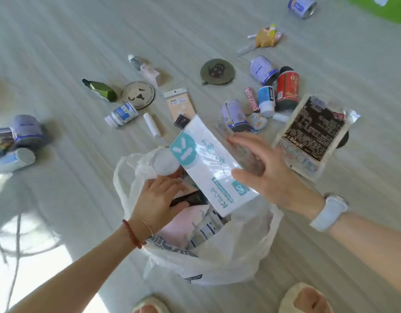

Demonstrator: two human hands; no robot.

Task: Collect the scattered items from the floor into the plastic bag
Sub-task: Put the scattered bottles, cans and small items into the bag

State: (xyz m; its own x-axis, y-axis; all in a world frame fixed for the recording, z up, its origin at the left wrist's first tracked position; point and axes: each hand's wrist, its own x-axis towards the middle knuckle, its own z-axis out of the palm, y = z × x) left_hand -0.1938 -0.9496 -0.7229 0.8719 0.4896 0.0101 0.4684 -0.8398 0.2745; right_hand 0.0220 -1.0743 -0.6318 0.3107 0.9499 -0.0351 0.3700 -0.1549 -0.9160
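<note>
Pale grey plank floor (pixel 59 53), sunlit patch left of plastic bag (pixel 228 256). Cans, bottles, coasters scattered beyond bag. Left hand (pixel 158 199) grips bag rim; right hand (pixel 267 168) spread wide beside white packet (pixel 213 168).

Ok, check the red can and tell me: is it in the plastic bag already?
No, the red can lies on the floor among other items, apart from the plastic bag.

The flat packet (pixel 214 168) leans out of the plastic bag (pixel 228 256), between the left hand's fingers (pixel 172 184) and the right hand's fingers (pixel 247 143). Beyond the right fingertips lie 4 cans (pixel 234 115); right of them, a printed pouch (pixel 312 132).
</note>
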